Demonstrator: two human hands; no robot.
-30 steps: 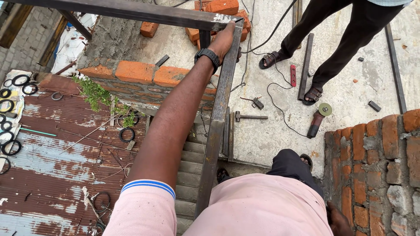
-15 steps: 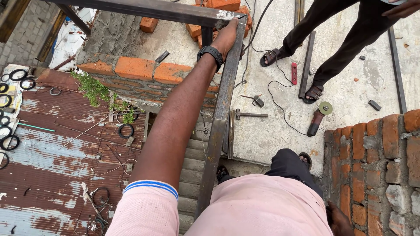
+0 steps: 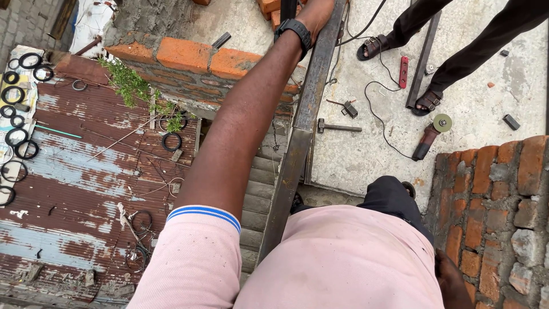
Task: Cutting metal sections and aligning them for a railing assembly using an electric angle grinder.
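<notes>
**Left arm stretched along a steel bar above a stairwell**

Reaching forward from a pink sleeve with blue-striped cuff, left hand [image 3: 317,14] at the top edge of the frame, beside the long steel bar [image 3: 297,143]. Cut off by the frame at the fingers, so impossible to tell whether closed on the bar or merely resting against it. Black wristwatch [image 3: 294,31] on the wrist. Bar running diagonally from the upper edge down towards the torso, crossing over concrete steps [image 3: 257,189] below.

To the left, a rusted corrugated roof [image 3: 86,171] strewn with black rubber rings [image 3: 171,141], wire and a leafy twig [image 3: 134,86]. Beyond it, a low wall topped with orange bricks [image 3: 194,54]. On the concrete floor to the right of the bar: a hammer [image 3: 338,127], an angle grinder [image 3: 430,136] with a trailing black cable, a small red tool [image 3: 404,71], and a second metal bar [image 3: 422,57] lying between another person's sandalled feet [image 3: 374,47]. Only that person's dark trouser legs and sandals in view. Brick wall [image 3: 492,212] filling the lower right corner.

Right hand [image 3: 452,280] low at the right hip, mostly hidden behind the pink shirt; grip not discernible. Own dark-trousered knee just above the shirt, with the foot largely hidden.
</notes>
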